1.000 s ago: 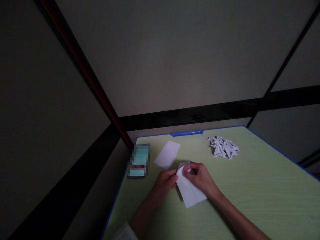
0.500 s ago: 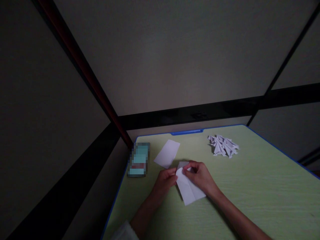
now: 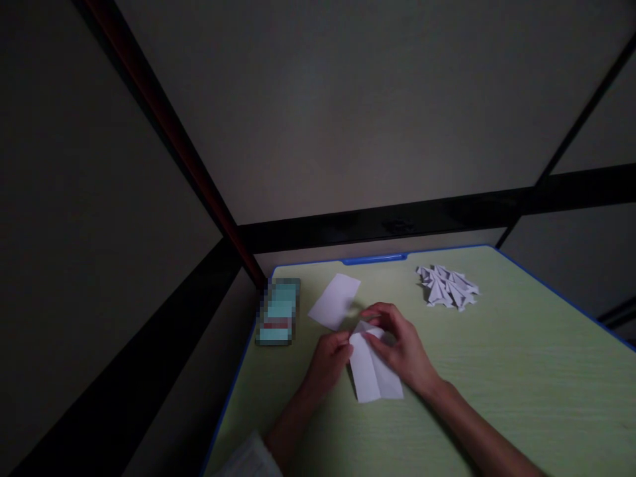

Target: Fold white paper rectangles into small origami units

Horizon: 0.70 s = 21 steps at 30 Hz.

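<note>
A white sheet of paper (image 3: 370, 376), partly folded, lies on the green table (image 3: 497, 371) in front of me. My left hand (image 3: 330, 358) pinches its left upper edge with the fingers closed. My right hand (image 3: 402, 344) curls over the sheet's top, fingertips pressing on a folded corner. The far end of the sheet is hidden under my right fingers.
A flat white sheet (image 3: 335, 301) lies just beyond my hands. A pile of folded paper planes (image 3: 447, 288) sits at the far right. A blurred blue-green object (image 3: 278, 311) rests near the table's left edge. Dark wall panels stand behind.
The sheet has turned to point more straight toward me. My right hand has shifted up over its top, fingers now more spread along the fold. The view has drifted slightly.
</note>
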Motion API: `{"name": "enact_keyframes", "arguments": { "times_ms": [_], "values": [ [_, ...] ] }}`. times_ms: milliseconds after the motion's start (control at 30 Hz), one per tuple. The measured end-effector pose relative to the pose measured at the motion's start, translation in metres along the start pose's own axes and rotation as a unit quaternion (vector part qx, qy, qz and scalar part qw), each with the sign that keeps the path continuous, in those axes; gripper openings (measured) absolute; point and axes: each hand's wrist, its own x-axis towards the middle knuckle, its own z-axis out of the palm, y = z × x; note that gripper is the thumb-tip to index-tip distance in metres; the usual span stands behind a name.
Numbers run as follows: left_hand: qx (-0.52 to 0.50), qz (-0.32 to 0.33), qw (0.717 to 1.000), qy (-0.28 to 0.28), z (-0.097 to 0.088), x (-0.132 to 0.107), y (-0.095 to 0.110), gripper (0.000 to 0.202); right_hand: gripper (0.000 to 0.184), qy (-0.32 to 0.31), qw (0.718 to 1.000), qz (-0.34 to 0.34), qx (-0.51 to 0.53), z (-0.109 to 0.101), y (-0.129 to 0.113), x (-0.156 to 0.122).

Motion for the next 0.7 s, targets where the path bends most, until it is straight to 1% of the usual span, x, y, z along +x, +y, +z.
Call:
{"name": "enact_keyframes", "arguments": {
  "times_ms": [100,167,233,367,433,533,600,700],
  "values": [
    [0.016,0.007,1.0,-0.026,-0.001,-0.001,0.001,0.01,0.022,-0.091,0.994,-0.045,-0.043,-0.005,-0.004,0.002],
    [0.016,0.004,0.999,-0.043,-0.002,-0.002,0.002,0.013,0.023,-0.122,0.99,-0.048,-0.045,-0.008,-0.005,0.004],
    [0.007,-0.007,0.999,-0.044,-0.004,-0.002,0.002,0.019,0.023,-0.131,0.99,-0.04,-0.035,-0.01,-0.004,0.005],
    [0.0,-0.024,1.0,0.013,-0.005,-0.003,0.005,0.022,0.018,-0.157,0.986,-0.048,-0.011,-0.015,0.0,0.006],
    [-0.004,-0.023,1.0,0.019,-0.004,-0.004,0.008,0.023,0.017,-0.171,0.984,-0.056,-0.007,-0.018,0.001,0.005],
    [-0.015,-0.018,1.0,0.004,-0.003,-0.005,0.012,0.023,0.015,-0.175,0.983,-0.06,-0.001,-0.021,0.001,0.005],
    [-0.016,-0.013,1.0,-0.016,-0.003,-0.005,0.013,0.023,0.013,-0.174,0.983,-0.062,0.005,-0.022,0.0,0.005],
    [-0.022,-0.004,0.999,-0.046,-0.004,-0.005,0.013,0.021,0.017,-0.172,0.982,-0.078,-0.011,-0.021,0.0,0.004]
  ]
}}
